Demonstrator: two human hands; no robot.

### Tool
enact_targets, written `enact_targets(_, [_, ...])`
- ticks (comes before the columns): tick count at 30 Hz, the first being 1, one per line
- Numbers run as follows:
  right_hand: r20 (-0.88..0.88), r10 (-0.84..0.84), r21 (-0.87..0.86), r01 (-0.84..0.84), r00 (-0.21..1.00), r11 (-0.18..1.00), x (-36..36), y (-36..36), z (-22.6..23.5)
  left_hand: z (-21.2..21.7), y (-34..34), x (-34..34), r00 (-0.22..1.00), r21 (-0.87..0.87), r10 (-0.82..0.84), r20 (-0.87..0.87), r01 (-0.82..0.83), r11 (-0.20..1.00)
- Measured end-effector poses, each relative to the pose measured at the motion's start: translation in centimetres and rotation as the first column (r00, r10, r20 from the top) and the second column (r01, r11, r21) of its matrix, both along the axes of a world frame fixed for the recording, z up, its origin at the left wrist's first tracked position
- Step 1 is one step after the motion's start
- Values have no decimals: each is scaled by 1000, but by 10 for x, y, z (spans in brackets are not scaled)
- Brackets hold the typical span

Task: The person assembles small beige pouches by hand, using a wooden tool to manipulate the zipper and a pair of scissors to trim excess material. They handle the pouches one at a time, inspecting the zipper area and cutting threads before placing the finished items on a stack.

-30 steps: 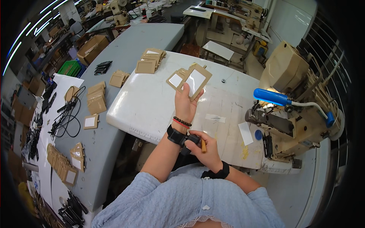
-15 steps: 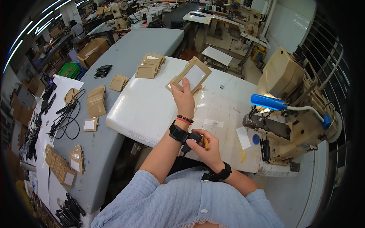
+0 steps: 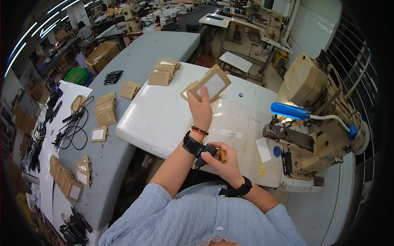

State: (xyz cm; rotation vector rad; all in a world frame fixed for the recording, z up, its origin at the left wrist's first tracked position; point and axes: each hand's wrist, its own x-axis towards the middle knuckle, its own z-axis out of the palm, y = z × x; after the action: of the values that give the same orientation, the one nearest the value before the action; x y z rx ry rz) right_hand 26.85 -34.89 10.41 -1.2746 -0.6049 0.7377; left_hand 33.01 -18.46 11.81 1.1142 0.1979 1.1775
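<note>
My left hand is closed around a few tan card holders with pale clear windows, raised above the white machine table. The top holder lies at an angle over another one that sticks out to its left. Closer to me, my right hand is closed with a small tool's wooden handle showing between its fingers; the tool's other end is hidden. Its thumb and fingertips also touch a black box-shaped device beside the strap on my left wrist.
A sewing machine with a blue-covered lamp arm stands at the right. Stacks of tan holders lie on the table's far edge and on the grey table at left. A looped black cable lies farther left.
The card holders in my left hand have tilted and shifted slightly to the right, the lower one standing out more. My right hand stays almost in place at the black device.
</note>
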Motion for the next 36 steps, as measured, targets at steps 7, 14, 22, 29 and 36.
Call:
enact_targets(7, [64, -8, -24, 10, 998, 1000, -1, -4, 1, -9, 4, -2, 974, -256, -218, 64, 227, 940])
enact_targets(14, [65, 20, -19, -19, 998, 1000, -3, -3, 1, -7, 4, -1, 978, -302, -198, 71, 210, 930])
enact_targets(22, [-330, 181, 147, -139, 927, 979, 45, -6, -45, 35, -51, -30, 829, -191, -531, 176, 558, 807])
enact_targets(29, [-308, 523, 219, -476, 795, 852, 66, -5, -29, 36, -95, -31, 624, -133, -775, 95, 780, 612])
enact_targets(36, [-407, 698, 355, -603, 589, 715, 83, -2, -44, 34, -101, -41, 574, -244, -805, 148, 810, 533])
